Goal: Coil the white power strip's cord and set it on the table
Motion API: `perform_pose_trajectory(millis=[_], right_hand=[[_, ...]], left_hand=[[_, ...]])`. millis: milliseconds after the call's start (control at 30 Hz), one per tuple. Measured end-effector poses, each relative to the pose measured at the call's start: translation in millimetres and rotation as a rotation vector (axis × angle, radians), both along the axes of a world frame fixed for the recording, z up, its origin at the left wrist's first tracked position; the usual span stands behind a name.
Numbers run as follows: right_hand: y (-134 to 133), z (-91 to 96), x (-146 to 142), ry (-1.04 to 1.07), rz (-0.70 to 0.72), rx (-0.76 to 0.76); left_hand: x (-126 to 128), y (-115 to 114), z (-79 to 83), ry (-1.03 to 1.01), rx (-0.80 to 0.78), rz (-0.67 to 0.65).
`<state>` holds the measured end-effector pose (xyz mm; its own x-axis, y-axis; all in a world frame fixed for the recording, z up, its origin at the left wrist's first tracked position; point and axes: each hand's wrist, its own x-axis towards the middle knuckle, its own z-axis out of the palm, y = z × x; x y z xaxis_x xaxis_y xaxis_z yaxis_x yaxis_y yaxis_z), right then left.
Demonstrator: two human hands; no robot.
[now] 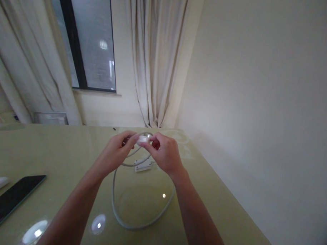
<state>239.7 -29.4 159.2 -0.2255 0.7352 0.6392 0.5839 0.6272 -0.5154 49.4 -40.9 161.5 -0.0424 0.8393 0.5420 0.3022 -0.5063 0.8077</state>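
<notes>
Both forearms reach forward, the left hand and right hand angled inward until they nearly meet. Fingertips cover the ends of the white piece, obscuring its shape. Each grip pinches it, thumb against fingers, above the looped cable and strip.

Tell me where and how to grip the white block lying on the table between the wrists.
Probably pinch the white block across its long sides, coming from above and the near side: it is elongated, its near face is exposed, and the grey cable crosses by its far edge.
</notes>
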Motion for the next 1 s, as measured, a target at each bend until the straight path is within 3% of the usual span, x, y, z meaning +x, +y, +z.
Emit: perform_pose_trajectory(millis=[200, 333, 467, 600, 733, 867, 1000], right_hand=[[3.3, -9.7, -13.5, -0.15, -0.098, -0.061], [5.2, -14.9, -18.7, -0.001, -0.1, -0.036], [8.8, -18.7, -19.8, 0.171, -0.03, -0.073], [13.2, -22.7, -26.5, 0.463, 0.222, -0.272], [16.9, -26.5, -37.6, 0.921, 0.493, -0.566], [18.6, -25.9, -39.5, 1.278, 0.425, -0.673], [19.4, -18.8, -29.5, 1.453, 0.36, -0.767]], left_hand=[[7.4, 3.7, -6.7, 0.001, 0.09, -0.056], [5.2, 3.3, -6.4, -0.041, 0.015, -0.088], [0.7, 3.2, -7.8, -0.118, -0.161, -0.087], [0.0, 5.5, -11.9, 0.015, -0.157, -0.086], [0.9, 11.1, -18.8, 0.051, -0.086, -0.065], [1.7, 16.2, -24.1, 0.013, -0.069, -0.186], [-0.1, 21.3, -26.0, -0.161, -0.061, -0.086]])
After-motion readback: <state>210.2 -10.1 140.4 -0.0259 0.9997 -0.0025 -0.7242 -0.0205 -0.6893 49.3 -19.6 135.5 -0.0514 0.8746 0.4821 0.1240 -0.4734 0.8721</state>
